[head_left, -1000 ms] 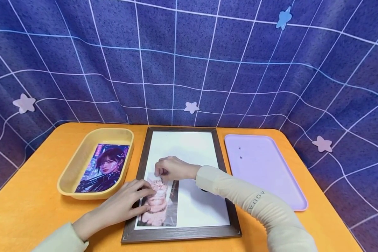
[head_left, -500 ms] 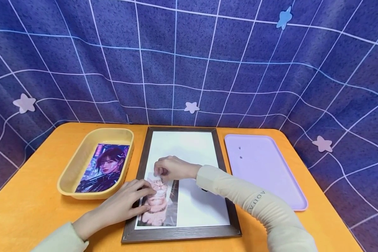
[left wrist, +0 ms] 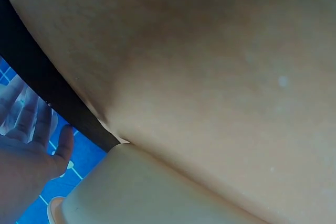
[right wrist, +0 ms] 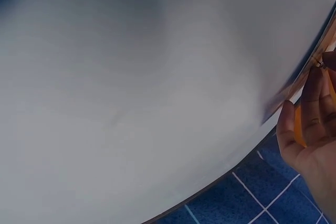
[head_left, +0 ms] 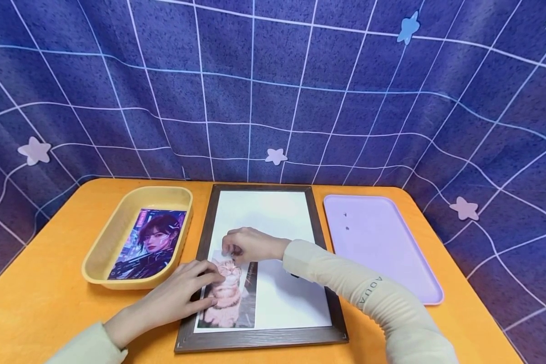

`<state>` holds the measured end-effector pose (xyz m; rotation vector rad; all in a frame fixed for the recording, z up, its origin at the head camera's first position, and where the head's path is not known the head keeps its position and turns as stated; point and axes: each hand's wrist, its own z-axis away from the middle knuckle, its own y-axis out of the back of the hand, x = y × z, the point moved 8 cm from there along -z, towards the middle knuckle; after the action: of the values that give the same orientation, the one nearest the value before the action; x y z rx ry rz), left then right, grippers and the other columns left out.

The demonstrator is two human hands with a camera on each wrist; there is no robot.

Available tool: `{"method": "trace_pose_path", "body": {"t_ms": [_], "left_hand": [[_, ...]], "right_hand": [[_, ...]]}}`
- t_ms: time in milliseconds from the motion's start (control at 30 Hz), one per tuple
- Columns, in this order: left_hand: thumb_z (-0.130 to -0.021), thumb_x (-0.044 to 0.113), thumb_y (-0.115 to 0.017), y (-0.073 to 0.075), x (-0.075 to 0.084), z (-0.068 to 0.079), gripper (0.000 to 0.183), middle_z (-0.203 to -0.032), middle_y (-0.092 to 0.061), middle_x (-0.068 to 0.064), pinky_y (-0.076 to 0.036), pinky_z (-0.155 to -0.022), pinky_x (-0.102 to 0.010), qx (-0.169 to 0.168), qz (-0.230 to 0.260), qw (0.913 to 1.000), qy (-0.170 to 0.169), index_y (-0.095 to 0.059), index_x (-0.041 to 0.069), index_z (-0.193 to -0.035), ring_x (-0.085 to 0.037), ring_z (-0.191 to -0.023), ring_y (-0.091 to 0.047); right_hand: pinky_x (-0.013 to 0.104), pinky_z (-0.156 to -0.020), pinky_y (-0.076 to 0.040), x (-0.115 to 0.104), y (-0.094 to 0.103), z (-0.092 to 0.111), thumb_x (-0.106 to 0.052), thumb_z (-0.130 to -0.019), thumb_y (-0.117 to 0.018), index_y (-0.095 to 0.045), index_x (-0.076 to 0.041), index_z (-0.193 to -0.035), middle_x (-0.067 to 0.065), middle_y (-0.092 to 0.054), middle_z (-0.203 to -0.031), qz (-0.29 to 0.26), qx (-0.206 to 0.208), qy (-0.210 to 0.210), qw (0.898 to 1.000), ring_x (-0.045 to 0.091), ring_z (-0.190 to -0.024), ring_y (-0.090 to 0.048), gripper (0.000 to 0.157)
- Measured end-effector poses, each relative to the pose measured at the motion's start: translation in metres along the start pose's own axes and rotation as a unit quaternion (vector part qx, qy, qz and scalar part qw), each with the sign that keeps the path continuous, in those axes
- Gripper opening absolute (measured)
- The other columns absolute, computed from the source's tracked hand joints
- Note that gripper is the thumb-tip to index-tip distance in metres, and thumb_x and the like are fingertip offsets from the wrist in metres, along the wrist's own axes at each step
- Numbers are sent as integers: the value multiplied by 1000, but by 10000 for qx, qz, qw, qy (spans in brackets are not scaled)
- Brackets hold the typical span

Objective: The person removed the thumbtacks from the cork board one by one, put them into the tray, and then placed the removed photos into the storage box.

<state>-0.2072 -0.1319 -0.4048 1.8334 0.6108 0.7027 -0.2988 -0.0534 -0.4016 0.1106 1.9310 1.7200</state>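
Note:
A cat picture (head_left: 226, 298) lies at the lower left of a white board (head_left: 291, 298) set in a dark frame (head_left: 264, 337). My left hand (head_left: 184, 285) rests with spread fingers on the picture's left side, holding it against the board. At the picture's top edge, my right hand (head_left: 250, 245) is bent down with thumb and fingertips together. In the right wrist view, its fingers (right wrist: 313, 85) pinch a small shiny pin (right wrist: 320, 64) at the picture's edge; the fingertips hide most of it. The left wrist view mostly shows blurred skin and a sleeve (left wrist: 157, 187).
Left of the frame stands a yellow basin (head_left: 93, 260) holding a purple-toned portrait print (head_left: 152, 247). To the right lies a lilac tray (head_left: 382, 253) with two tiny dark pieces (head_left: 348, 228) on it. A blue grid curtain (head_left: 273, 101) hangs behind the orange table (head_left: 36, 283).
Both hands and the cat picture stay practically in place. The head view has shifted very slightly.

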Motion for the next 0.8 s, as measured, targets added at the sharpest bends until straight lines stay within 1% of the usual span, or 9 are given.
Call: {"method": "trace_pose_path", "body": {"t_ms": [267,533,800], "left_hand": [[-79,38,-67,-3,-4,0,34,-109,-51,13,-38,-89,-36,-305,169,9990,272,-63,25,-110,-6,-103,-46],[-80,37,-67,-1,-1,0,33,-109,-52,12,-39,-87,-37,-230,71,9996,136,-63,24,-110,-8,-102,-47],[-80,36,-67,0,0,0,33,-108,-52,12,-39,-86,-37,-201,45,9997,121,-63,24,-110,-8,-102,-48]], "right_hand": [[8,-67,-39,-2,0,0,-6,-76,-67,-63,-11,-96,-3,-60,-87,125,-34,51,9999,4,-72,-52,21],[9,-66,-38,-3,1,-1,-7,-77,-67,-63,-12,-97,-5,-60,-86,275,-79,-60,9996,2,-71,-51,21],[10,-65,-38,-3,0,-1,-8,-75,-66,-62,-13,-97,-6,-60,-86,465,-97,-95,9988,2,-71,-51,23]]}}
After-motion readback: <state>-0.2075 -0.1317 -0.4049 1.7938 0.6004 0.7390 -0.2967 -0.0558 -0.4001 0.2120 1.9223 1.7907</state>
